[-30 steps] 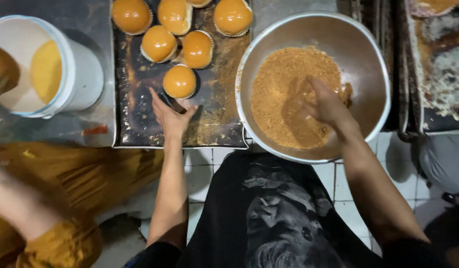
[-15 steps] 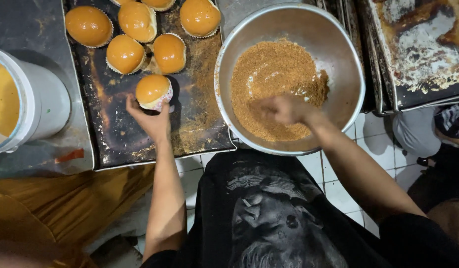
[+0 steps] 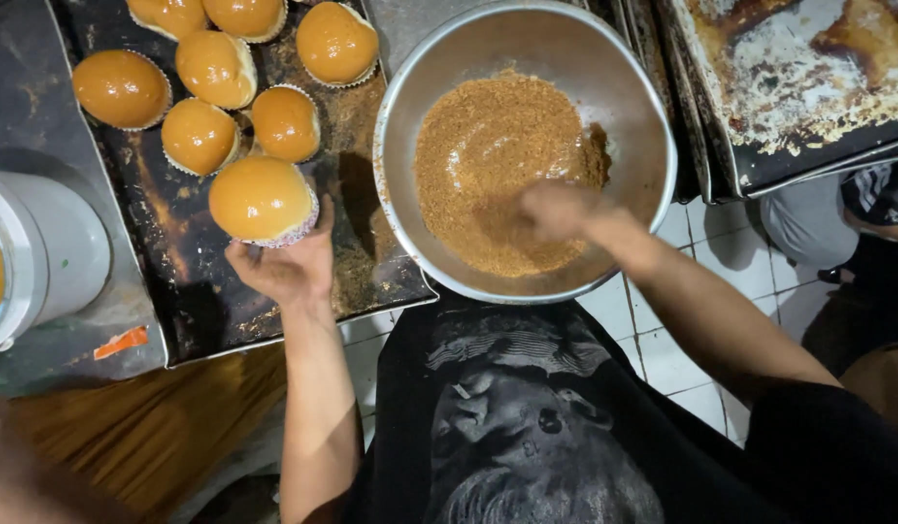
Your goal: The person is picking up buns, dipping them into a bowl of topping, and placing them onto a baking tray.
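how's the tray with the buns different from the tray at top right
The left tray is dark with baked-on residue and carries glazed buns in paper cups; the right tray carries no buns and shows pale scraped metal between brown patches. The metal bowl overlaps the left tray's edge, not the right's. Both are worn metal baking trays.

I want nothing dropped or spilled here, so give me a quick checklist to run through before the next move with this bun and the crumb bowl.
1. Bun held in the left hand: ok, fingers cup its paper case from below.
2. Bun lifted off the dark tray: cannot tell from above.
3. Right hand in the metal bowl: ok, down among the brown crumbs, though blurred.
4. Bowl steady: not ok, its near edge hangs past the counter over the tiled floor.
5. Other buns out of the way: ok, grouped further back on the tray.
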